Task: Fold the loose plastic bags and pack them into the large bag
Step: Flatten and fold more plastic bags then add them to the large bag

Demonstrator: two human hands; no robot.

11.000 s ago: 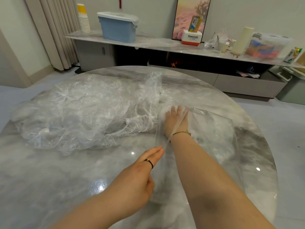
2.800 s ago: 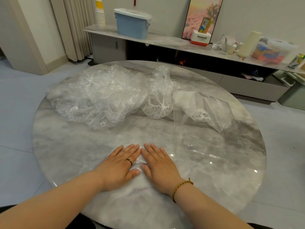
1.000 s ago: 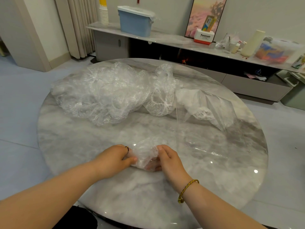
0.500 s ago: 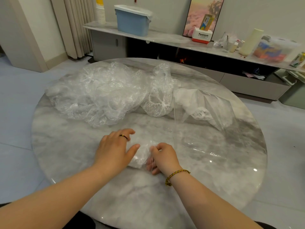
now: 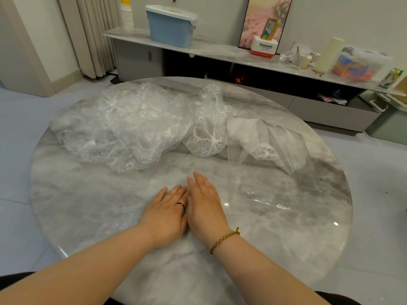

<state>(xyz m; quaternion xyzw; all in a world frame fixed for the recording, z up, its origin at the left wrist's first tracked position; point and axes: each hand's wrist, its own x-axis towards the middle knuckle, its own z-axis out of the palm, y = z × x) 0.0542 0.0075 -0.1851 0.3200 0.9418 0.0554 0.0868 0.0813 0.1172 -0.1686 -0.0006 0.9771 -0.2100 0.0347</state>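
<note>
My left hand (image 5: 168, 213) and my right hand (image 5: 206, 205) lie flat side by side on the round marble table (image 5: 88, 205), fingers straight, pressing a small clear plastic bag that is almost fully hidden beneath them. A heap of loose crumpled clear bags (image 5: 132, 128) covers the far left of the table. To the right lies the large clear bag (image 5: 275, 155), its mouth open toward me, with several white folded bags inside at its far end.
Behind the table runs a low marble shelf (image 5: 220, 50) carrying a blue lidded bin (image 5: 170, 28), a stack of paper cups, a white box, a roll and a clear storage box. Curtains hang at the far left. Grey floor surrounds the table.
Half a second ago both hands were gathering the small bag into a bundle with curled fingers. Now they are flattened on top of it, pressing it to the table.
</note>
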